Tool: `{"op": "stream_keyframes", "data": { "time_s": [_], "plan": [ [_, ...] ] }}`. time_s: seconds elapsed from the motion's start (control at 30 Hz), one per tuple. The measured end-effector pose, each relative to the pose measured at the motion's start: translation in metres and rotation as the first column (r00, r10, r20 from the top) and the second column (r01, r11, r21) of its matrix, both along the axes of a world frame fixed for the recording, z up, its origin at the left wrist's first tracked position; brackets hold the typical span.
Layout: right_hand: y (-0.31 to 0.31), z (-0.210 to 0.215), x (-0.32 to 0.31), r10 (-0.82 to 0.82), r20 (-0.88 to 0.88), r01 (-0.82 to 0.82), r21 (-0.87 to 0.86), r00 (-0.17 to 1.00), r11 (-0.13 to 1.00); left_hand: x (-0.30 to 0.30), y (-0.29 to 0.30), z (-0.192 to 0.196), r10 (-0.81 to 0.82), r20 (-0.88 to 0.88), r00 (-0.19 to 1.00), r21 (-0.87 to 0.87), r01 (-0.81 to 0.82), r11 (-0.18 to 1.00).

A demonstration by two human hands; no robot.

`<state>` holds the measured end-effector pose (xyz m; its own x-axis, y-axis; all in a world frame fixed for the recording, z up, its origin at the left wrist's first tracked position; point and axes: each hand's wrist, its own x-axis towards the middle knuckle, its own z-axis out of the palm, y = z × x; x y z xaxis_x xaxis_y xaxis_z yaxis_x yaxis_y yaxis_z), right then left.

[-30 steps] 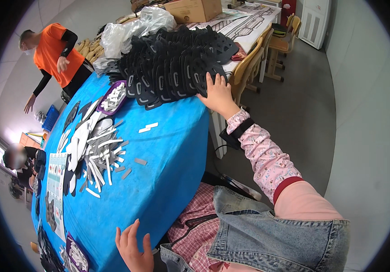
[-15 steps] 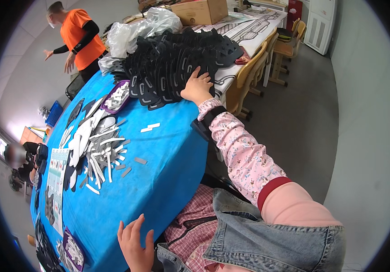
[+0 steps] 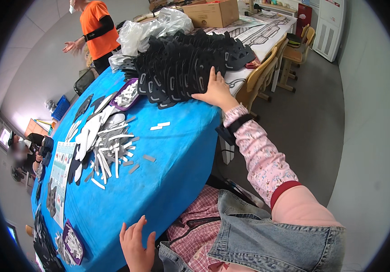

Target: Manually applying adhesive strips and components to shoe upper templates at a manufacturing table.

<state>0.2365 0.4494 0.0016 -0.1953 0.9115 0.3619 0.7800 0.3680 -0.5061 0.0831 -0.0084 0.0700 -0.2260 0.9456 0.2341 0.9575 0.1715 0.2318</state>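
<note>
Grey-walled room (image 3: 376, 136), worktop (image 3: 172, 154) under blue cloth taking up most of the left side. White-covered second table (image 3: 274, 27) with line drawings beyond it, white cabinet (image 3: 330, 31) and wooden chairs (image 3: 265, 72) off right. Person in orange (image 3: 96, 27) standing at far side, second person (image 3: 34, 140) at left edge, small and blurred. Black pieces (image 3: 177, 63), flat with holes, stand packed in a big leaning stack at the worktop's far right end, cardboard box (image 3: 211, 13) behind, clear plastic bag (image 3: 134, 36) just beside. Right hand (image 3: 216, 89): fingers spread wide at the stack's near right end, thumb out left; looks like contact, can't confirm a grip. Left hand (image 3: 138, 245): wide, fingers half curled, empty, by the near edge. Smaller stuff: printed sheet (image 3: 63, 172), white sole-shaped pieces (image 3: 88, 131), upper purple tray (image 3: 123, 109) and lower purple tray (image 3: 81, 256) with short strips, heap of grey and white strips (image 3: 106, 154), a few strays. Progress, my read: black pieces mostly stacked, edges uneven; none seen lifted clear; strips partly in trays, plenty loose. Vs half a second ago: right hand sits a bit further right on the stack, wrist swung outward; left hand about the same; person in orange is higher in view, head partly cropped; strips and trays unchanged apart from the camera shift.
</note>
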Motion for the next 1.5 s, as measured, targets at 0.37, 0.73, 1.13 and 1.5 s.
{"op": "stream_keyframes", "data": {
  "time_s": [0.37, 0.73, 1.13, 1.5],
  "plan": [
    [-0.049, -0.072, 0.02, 0.025, -0.102, 0.016, 0.385, 0.995, 0.923, 0.003, 0.002, -0.003, -0.016, 0.031, 0.999, -0.04, 0.017, 0.999],
    [-0.049, -0.065, 0.021, 0.0, -0.074, 0.034, 0.469, 0.997, 0.882, 0.006, 0.004, -0.001, -0.003, 0.054, 0.999, -0.086, 0.007, 0.996],
    [-0.045, -0.005, 0.044, 0.137, -0.02, -0.061, 0.827, 0.99, 0.559, 0.008, 0.007, 0.001, -0.028, 0.162, 0.986, 0.08, 0.016, 0.997],
    [-0.25, -0.005, -0.055, 0.868, 0.146, -0.658, 0.715, 0.475, 0.239, -0.022, 0.086, -0.08, -0.218, 0.963, -0.161, 0.143, -0.381, 0.914]
  ]
}}
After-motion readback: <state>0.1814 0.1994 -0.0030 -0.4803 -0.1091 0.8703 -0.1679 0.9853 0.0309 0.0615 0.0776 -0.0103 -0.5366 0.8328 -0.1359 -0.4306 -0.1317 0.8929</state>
